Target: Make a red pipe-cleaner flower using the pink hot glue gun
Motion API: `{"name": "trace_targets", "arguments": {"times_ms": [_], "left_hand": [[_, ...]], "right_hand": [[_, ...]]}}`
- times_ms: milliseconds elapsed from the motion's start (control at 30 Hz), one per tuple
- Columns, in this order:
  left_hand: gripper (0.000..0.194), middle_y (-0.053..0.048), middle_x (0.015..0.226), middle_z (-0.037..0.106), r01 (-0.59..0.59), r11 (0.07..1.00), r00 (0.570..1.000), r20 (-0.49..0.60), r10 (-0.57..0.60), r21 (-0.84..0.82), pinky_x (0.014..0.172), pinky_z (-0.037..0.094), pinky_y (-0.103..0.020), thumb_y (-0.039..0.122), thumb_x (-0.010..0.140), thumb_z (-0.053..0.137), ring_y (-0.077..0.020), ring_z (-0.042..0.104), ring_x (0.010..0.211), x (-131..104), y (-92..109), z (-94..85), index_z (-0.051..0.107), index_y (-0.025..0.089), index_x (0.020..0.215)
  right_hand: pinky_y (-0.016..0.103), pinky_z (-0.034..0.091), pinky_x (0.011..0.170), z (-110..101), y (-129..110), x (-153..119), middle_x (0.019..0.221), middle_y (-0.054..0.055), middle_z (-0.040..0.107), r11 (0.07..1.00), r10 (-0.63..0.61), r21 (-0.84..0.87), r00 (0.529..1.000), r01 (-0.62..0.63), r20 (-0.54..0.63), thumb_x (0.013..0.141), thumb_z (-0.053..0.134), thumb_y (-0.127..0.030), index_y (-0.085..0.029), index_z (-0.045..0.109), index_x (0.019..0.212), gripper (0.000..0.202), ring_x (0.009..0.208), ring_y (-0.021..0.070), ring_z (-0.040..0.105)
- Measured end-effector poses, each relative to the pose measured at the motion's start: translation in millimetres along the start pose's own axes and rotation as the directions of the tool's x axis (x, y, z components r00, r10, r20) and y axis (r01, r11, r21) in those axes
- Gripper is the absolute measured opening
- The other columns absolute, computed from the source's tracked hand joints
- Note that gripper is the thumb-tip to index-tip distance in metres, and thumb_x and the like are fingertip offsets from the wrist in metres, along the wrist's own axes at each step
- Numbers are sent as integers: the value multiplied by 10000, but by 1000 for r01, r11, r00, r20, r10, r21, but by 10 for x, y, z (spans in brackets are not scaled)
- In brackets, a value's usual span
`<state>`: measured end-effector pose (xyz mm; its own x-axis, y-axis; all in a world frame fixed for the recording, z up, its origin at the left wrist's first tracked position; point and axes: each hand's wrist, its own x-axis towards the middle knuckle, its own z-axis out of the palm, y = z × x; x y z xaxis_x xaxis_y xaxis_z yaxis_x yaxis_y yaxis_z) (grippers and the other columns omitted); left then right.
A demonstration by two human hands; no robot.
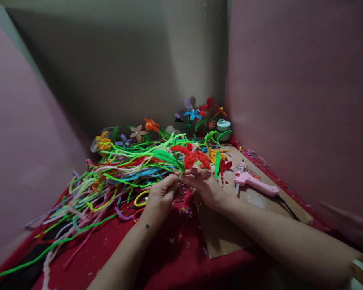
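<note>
Left hand [159, 194] + right hand [207, 188]: both pinching 1 red flower [191, 158] at its base, 1 leaf [167, 157] alongside | 1 glue gun [254, 183] on 1 board [219, 229] | 1 jar [223, 127]

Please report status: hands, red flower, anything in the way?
Left hand, right hand: fingertips under red flower. Green leaf alongside. Pipe-cleaner pile behind, nothing blocking.

At the frame's centre, the left hand [161, 194] and right hand [208, 188] pinch the base of a red fuzzy flower [191, 158] with a green leaf [167, 157]. Colourful fuzzy stems [139, 174] heap across the centre left, over a red cloth [169, 262]. Right of centre, a pink glue gun [257, 184] lies on cardboard [225, 237], below a lidded jar [223, 125].
</note>
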<state>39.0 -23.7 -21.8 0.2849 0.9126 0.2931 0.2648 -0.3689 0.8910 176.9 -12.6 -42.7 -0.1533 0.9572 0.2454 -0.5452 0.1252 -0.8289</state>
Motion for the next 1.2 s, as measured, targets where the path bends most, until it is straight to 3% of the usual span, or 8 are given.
{"name": "trace_targets", "arguments": {"times_ms": [133, 267, 400, 600, 733, 867, 1067, 1200], "left_hand": [[174, 35, 547, 532, 89, 989, 996, 39, -85, -119, 542, 420, -204, 267, 772, 540, -89, 499, 519, 17, 73, -7, 566, 163, 634], [185, 19, 533, 551, 134, 973, 990, 71, -122, -188, 535, 432, -219, 265, 744, 573, -96, 512, 506, 29, 134, -4, 573, 149, 600], [119, 25, 533, 565, 172, 962, 985, 66, -162, -214, 520, 437, -222, 247, 742, 583, -95, 519, 480, 25, 153, 7, 604, 142, 690], [94, 29, 580, 595, 131, 971, 990, -15, -137, -200, 544, 440, -199, 231, 743, 598, -87, 544, 521, -6, 155, 27, 621, 142, 730], [122, 32, 546, 582, 136, 960, 988, -36, -149, -246, 527, 430, -200, 251, 754, 595, -86, 542, 491, -8, 130, 29, 604, 144, 696], [145, 33, 548, 573, 187, 924, 980, -2, -199, -335, 503, 403, -188, 269, 751, 611, -74, 530, 466, 11, 89, 9, 586, 144, 683], [170, 36, 534, 560, 226, 848, 971, 45, -234, -479, 443, 326, -159, 262, 747, 630, -36, 474, 402, 16, 86, -6, 562, 133, 658], [189, 45, 515, 539, 273, 758, 961, 136, -240, -593, 436, 296, -156, 263, 726, 660, -15, 412, 369, 18, 80, -23, 544, 132, 655]], "right_hand": [[247, 390, 522, -20, -6, 8, 562, -40, 558, 999, -7, -44, 997, 10, 77, 683, 697, -280, -174, 594, 651, 152, 508, 100, 495], [247, 378, 483, 7, -41, -4, 559, -39, 581, 997, 51, 57, 994, -57, 101, 677, 701, -267, -178, 579, 693, 152, 466, 106, 505], [249, 383, 490, 42, -76, -15, 564, -27, 605, 989, 68, 131, 997, -73, 45, 593, 756, -247, -156, 608, 679, 194, 453, 100, 509], [251, 406, 553, 67, -59, -3, 578, -39, 600, 985, 63, 167, 995, -49, -77, 530, 794, -220, -174, 627, 630, 200, 548, 110, 532], [219, 348, 487, 49, -13, 9, 585, -38, 594, 986, 63, 157, 997, -54, -50, 543, 790, -204, -177, 628, 639, 190, 520, 89, 482], [201, 250, 419, 53, -38, -1, 589, -42, 598, 991, 89, 108, 995, -85, -34, 556, 781, -191, -182, 652, 670, 173, 451, 56, 407], [209, 305, 470, 74, -103, -14, 607, -33, 605, 993, 78, 82, 996, -82, 46, 586, 763, -219, -186, 688, 727, 163, 518, 76, 484], [203, 276, 452, 29, -106, -7, 624, -30, 607, 982, 175, 58, 983, -178, 53, 587, 762, -251, -185, 697, 784, 217, 505, 63, 462]]}}
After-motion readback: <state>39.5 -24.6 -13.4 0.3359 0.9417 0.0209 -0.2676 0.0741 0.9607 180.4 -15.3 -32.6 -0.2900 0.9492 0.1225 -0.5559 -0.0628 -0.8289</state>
